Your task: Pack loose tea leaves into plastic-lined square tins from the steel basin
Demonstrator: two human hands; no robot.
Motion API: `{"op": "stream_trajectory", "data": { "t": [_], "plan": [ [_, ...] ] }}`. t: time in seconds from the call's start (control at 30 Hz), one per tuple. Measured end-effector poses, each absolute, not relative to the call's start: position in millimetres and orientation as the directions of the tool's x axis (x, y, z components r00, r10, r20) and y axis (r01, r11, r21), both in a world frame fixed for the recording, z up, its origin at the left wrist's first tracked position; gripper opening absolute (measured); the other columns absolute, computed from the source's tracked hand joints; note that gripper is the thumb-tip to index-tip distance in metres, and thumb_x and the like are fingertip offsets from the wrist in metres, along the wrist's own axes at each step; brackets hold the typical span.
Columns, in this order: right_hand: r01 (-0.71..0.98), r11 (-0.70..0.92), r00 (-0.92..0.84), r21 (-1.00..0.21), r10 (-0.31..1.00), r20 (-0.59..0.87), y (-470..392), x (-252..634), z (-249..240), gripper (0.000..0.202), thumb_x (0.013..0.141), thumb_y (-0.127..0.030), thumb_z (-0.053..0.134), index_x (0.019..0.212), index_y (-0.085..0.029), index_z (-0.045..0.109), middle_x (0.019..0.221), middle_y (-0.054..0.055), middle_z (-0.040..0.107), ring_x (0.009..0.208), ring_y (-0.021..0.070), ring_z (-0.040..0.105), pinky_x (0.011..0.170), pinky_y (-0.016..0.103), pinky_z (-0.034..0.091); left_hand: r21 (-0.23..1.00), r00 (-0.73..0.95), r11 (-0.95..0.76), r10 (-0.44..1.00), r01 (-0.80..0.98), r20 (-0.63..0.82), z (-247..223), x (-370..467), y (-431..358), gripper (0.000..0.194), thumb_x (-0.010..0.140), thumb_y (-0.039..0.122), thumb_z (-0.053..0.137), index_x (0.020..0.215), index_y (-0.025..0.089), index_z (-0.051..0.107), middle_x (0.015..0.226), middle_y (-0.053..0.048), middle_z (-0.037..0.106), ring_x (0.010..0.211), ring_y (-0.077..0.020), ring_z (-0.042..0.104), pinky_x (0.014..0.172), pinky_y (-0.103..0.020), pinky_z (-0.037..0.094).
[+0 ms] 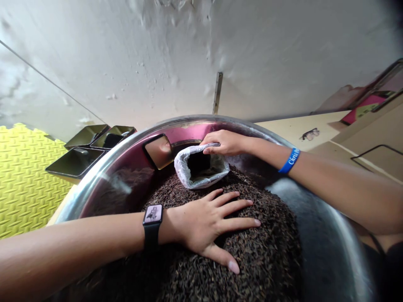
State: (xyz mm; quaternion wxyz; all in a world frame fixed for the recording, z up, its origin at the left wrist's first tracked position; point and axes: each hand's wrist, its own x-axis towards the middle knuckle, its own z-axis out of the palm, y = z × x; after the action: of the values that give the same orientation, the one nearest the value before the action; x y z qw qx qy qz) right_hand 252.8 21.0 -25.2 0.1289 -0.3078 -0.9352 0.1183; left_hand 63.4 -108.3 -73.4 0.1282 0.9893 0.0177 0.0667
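A heap of dark, dry leaf pieces lies in a large round metal basin. My left hand, with a black watch at its wrist, rests palm down on the heap, fingers spread. At the far side of the heap, my right hand pinches the rim of a white lined bag. The bag's mouth is open toward me, and its inside is mostly dark. A blue band circles my right wrist.
A dark-rimmed rectangular object stands inside the basin's far left. Metal trays sit left of the basin beside a yellow textured mat. Glasses lie at right near cardboard. A wall rises behind.
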Motion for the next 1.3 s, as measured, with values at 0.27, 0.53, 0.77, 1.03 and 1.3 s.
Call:
{"op": "stream_trajectory", "data": {
  "t": [0.27, 0.53, 0.77, 1.03, 1.3],
  "plan": [
    [0.543, 0.784, -0.777, -0.302, 0.605, 0.174, 20.9, 252.6, -25.5, 0.045, 0.089, -0.055, 0.045, 0.102, -0.019, 0.068, 0.106, 0.008, 0.067, 0.095, 0.0219, 0.06, 0.085, 0.035, 0.045, 0.256, 0.988, -0.967, 0.051, 0.013, 0.145, -72.4, 63.8, -108.2, 0.086, 0.076, 0.07, 0.052, 0.143, 0.021, 0.032, 0.15, -0.014, 0.027, 0.135, -0.0361, 0.027, 0.11, -0.054, 0.021],
    [0.534, 0.766, -0.771, -0.357, 0.615, 0.167, 18.6, 252.6, -23.1, 0.047, 0.088, -0.055, 0.046, 0.104, -0.017, 0.068, 0.109, 0.009, 0.067, 0.098, 0.0224, 0.059, 0.085, 0.035, 0.044, 0.265, 0.985, -0.964, 0.034, -0.012, 0.167, -73.3, 67.2, -105.6, 0.087, 0.074, 0.076, 0.046, 0.14, 0.021, 0.036, 0.147, -0.015, 0.032, 0.13, -0.0351, 0.032, 0.107, -0.052, 0.025],
    [0.533, 0.762, -0.769, -0.368, 0.618, 0.166, 18.1, 253.0, -23.2, 0.046, 0.088, -0.055, 0.047, 0.105, -0.017, 0.067, 0.108, 0.007, 0.067, 0.097, 0.0217, 0.06, 0.085, 0.034, 0.043, 0.278, 0.983, -0.96, 0.054, 0.003, 0.174, -72.8, 67.5, -106.4, 0.085, 0.072, 0.076, 0.049, 0.137, 0.021, 0.039, 0.143, -0.013, 0.037, 0.125, -0.0336, 0.037, 0.105, -0.05, 0.029],
    [0.53, 0.77, -0.774, -0.355, 0.611, 0.168, 19.3, 253.0, -23.8, 0.046, 0.089, -0.055, 0.046, 0.104, -0.017, 0.067, 0.109, 0.008, 0.067, 0.098, 0.022, 0.059, 0.084, 0.034, 0.043, 0.277, 0.984, -0.961, 0.059, 0.01, 0.166, -72.9, 67.9, -105.9, 0.085, 0.071, 0.076, 0.051, 0.135, 0.021, 0.04, 0.142, -0.015, 0.037, 0.124, -0.0349, 0.038, 0.103, -0.052, 0.031],
    [0.538, 0.774, -0.775, -0.333, 0.61, 0.164, 18.8, 252.8, -23.1, 0.045, 0.089, -0.055, 0.045, 0.104, -0.018, 0.067, 0.107, 0.008, 0.067, 0.096, 0.0215, 0.059, 0.084, 0.034, 0.043, 0.279, 0.979, -0.96, 0.069, 0.014, 0.191, -73.8, 68.7, -105.0, 0.084, 0.069, 0.077, 0.052, 0.13, 0.02, 0.044, 0.138, -0.016, 0.041, 0.12, -0.0339, 0.041, 0.101, -0.049, 0.033]
  ]
}}
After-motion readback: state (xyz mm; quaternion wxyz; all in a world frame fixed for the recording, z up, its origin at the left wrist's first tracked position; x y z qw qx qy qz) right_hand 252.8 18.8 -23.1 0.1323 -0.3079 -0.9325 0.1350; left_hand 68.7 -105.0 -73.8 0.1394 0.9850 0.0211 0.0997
